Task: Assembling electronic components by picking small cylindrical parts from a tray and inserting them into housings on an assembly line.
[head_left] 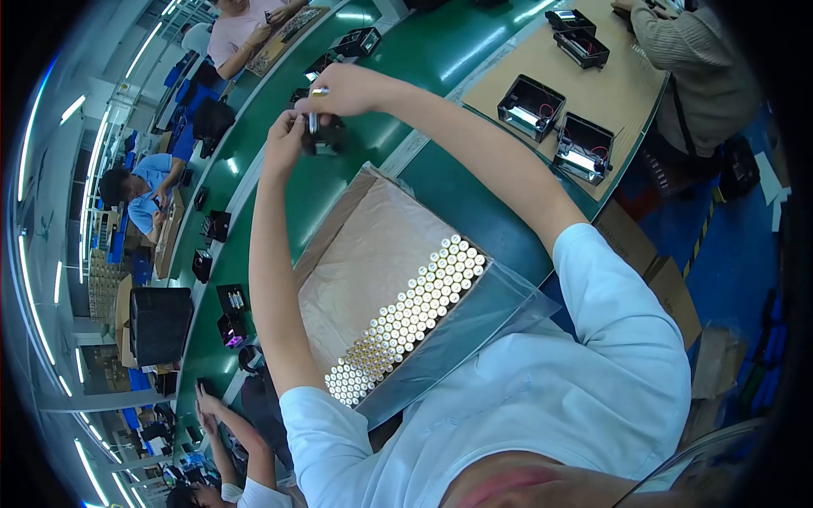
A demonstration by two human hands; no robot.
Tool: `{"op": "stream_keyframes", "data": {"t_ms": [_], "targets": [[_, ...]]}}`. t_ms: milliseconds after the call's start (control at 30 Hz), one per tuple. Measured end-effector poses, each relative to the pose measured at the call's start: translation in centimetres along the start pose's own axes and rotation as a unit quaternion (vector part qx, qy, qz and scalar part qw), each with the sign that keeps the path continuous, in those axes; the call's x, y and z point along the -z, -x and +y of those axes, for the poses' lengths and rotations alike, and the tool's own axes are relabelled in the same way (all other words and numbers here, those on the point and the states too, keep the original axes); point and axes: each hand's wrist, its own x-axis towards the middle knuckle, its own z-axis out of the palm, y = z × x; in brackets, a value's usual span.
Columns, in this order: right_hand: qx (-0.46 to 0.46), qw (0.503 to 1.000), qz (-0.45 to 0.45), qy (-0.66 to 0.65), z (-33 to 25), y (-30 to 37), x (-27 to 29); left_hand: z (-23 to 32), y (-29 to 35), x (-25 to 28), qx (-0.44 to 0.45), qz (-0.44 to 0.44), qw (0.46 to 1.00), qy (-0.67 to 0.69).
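Both arms reach forward over an open carton (pixel 339 212) lined with clear plastic. Rows of upright cylindrical batteries (pixel 415 309) stand packed along its near right side. Beyond the carton's far corner, my left hand (pixel 285 140) is closed on the edge of a small black case (pixel 326 138), blurred by motion. A shiny cylinder, likely a battery, shows in that case. My right hand (pixel 349 91) bends over it from above, its fingers closed around a small silver and gold battery (pixel 320 91). The fingertips are partly hidden.
A green conveyor (pixel 423 51) curves past, carrying black cases (pixel 230 317). More open black cases with wires (pixel 531 106) lie on a cardboard-covered table (pixel 500 76) at right. Co-workers sit around: one in grey-brown (pixel 699 72), one in blue (pixel 157 182), one in pink (pixel 240 34).
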Motion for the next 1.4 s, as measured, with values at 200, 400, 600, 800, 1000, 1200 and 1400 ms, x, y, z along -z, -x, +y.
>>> {"op": "stream_keyframes", "data": {"t_ms": [200, 400, 600, 800, 1000, 1200, 1400], "targets": [[0.015, 0.976, 0.141, 0.165, 3.2, -1.4, -0.3, 1.9, 0.8, -2.1, 0.064, -0.031, 0.962, 0.263], [0.009, 0.971, 0.117, 0.207, 3.2, -1.1, -0.7, 5.1, 1.9, -5.1, 0.137, 0.086, 0.887, 0.433], [0.019, 0.957, 0.123, 0.260, 3.0, -1.1, -1.8, 3.5, 0.8, -6.8, 0.155, 0.115, 0.876, 0.442], [0.020, 0.954, 0.142, 0.265, 3.9, -1.2, -2.0, 4.7, 1.1, -8.2, 0.220, 0.156, 0.842, 0.467], [-0.090, 0.974, 0.103, 0.182, 3.2, -1.5, -1.2, 4.2, 0.7, -8.1, 0.228, 0.132, 0.794, 0.547], [-0.130, 0.990, 0.044, -0.042, 3.7, -1.9, -1.1, 2.7, 0.2, -8.2, 0.204, 0.121, 0.844, 0.482], [0.100, 0.992, 0.056, 0.058, 4.0, -0.9, -2.6, 1.7, -0.3, -8.1, 0.210, 0.178, 0.827, 0.490]]}}
